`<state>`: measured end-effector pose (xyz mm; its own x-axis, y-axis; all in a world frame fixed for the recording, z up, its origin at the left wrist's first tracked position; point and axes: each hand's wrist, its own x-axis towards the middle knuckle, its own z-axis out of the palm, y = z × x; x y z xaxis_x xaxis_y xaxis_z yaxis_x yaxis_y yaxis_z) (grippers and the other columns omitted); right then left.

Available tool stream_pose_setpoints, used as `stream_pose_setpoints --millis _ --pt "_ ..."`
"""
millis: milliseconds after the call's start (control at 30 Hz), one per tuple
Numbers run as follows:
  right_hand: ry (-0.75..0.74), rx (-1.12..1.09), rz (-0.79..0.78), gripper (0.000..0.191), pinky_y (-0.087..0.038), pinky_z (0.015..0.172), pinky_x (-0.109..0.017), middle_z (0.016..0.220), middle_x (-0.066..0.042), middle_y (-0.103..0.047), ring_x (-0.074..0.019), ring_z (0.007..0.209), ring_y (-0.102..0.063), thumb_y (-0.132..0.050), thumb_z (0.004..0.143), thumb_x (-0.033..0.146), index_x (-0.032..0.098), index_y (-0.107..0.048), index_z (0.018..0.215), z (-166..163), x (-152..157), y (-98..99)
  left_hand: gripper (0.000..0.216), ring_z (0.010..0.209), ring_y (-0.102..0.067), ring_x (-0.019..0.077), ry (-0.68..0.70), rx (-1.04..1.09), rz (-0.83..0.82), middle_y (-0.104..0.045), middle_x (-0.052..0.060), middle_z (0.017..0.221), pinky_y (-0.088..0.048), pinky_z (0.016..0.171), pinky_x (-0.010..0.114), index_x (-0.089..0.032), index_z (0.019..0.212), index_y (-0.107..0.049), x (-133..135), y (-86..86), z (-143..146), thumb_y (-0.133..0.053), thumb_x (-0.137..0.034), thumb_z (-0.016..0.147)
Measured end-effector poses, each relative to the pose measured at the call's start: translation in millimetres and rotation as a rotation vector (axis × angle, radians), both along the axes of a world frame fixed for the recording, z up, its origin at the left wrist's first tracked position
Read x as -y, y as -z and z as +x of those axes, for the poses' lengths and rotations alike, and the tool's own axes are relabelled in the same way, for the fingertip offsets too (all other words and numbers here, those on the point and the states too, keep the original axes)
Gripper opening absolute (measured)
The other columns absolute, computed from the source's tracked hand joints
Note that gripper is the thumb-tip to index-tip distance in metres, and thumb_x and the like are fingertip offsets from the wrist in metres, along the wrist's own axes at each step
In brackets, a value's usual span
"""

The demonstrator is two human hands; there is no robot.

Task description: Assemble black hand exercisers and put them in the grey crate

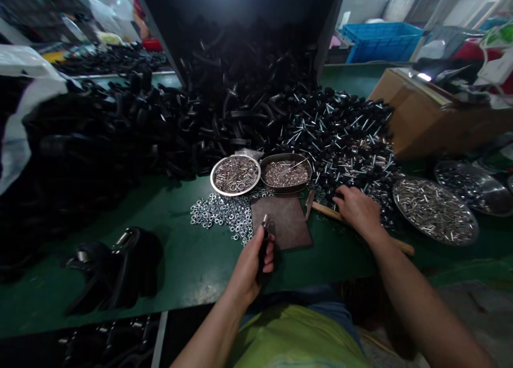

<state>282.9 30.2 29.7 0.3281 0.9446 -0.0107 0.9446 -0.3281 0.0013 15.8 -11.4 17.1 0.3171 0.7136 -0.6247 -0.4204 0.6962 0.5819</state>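
Note:
My left hand (250, 263) is closed around a black handle-like part (262, 258), with a shiny ridged metal end (265, 220) pointing up. It is held just over the lower left of a brown square pad (282, 223). On the right, my right hand (358, 210) reaches to the edge of a heap of black-headed bolts (340, 127). Its fingers are bent together at the black heads; what they pinch is hidden. Under that wrist lies a hammer (326, 211) with a wooden handle. Loose nuts or rings (218, 210) spread left of the pad.
Behind the pad stand a round dish (212, 182) of metal rings and pins and an oval tin (280, 189) of small metal pieces. A bowl (473, 234) of pins is at right, near a cardboard box (417, 111). Black curved parts (136, 116) pile up left and back.

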Motion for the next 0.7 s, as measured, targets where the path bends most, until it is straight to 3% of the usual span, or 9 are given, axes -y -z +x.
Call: stream_pose_setpoints --millis 100,167,300,400,533,700 --pt "-0.022 0.009 -0.143 0.03 -0.039 0.062 -0.031 0.098 -0.009 -0.066 -0.0254 0.088 -0.061 -0.049 0.083 0.041 0.026 -0.061 0.106 15.5 -13.3 5.9 0.056 0.046 -0.034 0.0038 -0.043 0.122 -0.079 -0.043 -0.003 0.062 -0.025 0.038 0.013 -0.012 0.084 -0.056 -5.9 0.6 0.1 -0.048 -0.067 0.078" --pt "-0.017 -0.016 -0.148 0.029 -0.039 0.063 -0.032 0.095 -0.009 -0.066 -0.0258 0.085 -0.062 -0.049 0.082 0.039 0.025 -0.062 0.104 19.4 -18.5 5.5 0.059 0.046 -0.036 0.005 -0.066 0.182 -0.131 -0.044 -0.002 0.061 -0.027 0.039 0.015 -0.012 0.083 -0.056 -9.1 1.1 0.5 -0.042 -0.069 0.079" --pt "-0.108 -0.11 0.097 0.028 -0.043 0.069 -0.035 0.096 -0.01 -0.064 -0.0243 0.084 -0.06 -0.05 0.077 0.026 0.018 -0.062 0.101 14.9 -18.7 -10.0 0.044 0.047 -0.04 0.0065 -0.145 0.27 -0.207 -0.048 0.0 0.062 -0.031 0.042 0.016 -0.013 0.076 -0.054 -13.3 2.5 -1.0 -0.044 -0.055 0.086" --pt "-0.27 -0.395 0.297 0.027 -0.047 0.075 -0.035 0.1 -0.009 -0.063 -0.0222 0.087 -0.06 -0.052 0.077 0.023 0.018 -0.063 0.101 -8.4 -5.6 -27.8 0.029 0.049 -0.042 0.0082 -0.22 0.358 -0.222 -0.048 0.0 0.06 -0.036 0.047 0.019 -0.014 0.071 -0.053 -15.4 2.0 -2.3 -0.047 -0.038 0.086" --pt "-0.425 -0.926 0.305 0.021 -0.051 0.076 -0.034 0.102 -0.007 -0.065 -0.02 0.088 -0.062 -0.06 0.078 0.031 0.022 -0.065 0.096 -59.9 22.4 -43.5 0.021 0.05 -0.042 0.0098 -0.286 0.431 -0.167 -0.045 0.0 0.054 -0.039 0.051 0.022 -0.014 0.064 -0.052 -16.5 -2.3 -0.8 -0.049 -0.028 0.079" --pt "-0.592 -0.99 0.301 0.014 -0.052 0.078 -0.034 0.097 -0.005 -0.067 -0.0192 0.09 -0.062 -0.059 0.08 0.022 0.023 -0.064 0.093 -106.8 38.1 -42.7 0.016 0.052 -0.045 0.0105 -0.309 0.415 -0.114 -0.049 0.001 0.056 -0.041 0.055 0.025 -0.013 0.063 -0.055 -14.1 -11.6 6.5 -0.052 -0.025 0.074"
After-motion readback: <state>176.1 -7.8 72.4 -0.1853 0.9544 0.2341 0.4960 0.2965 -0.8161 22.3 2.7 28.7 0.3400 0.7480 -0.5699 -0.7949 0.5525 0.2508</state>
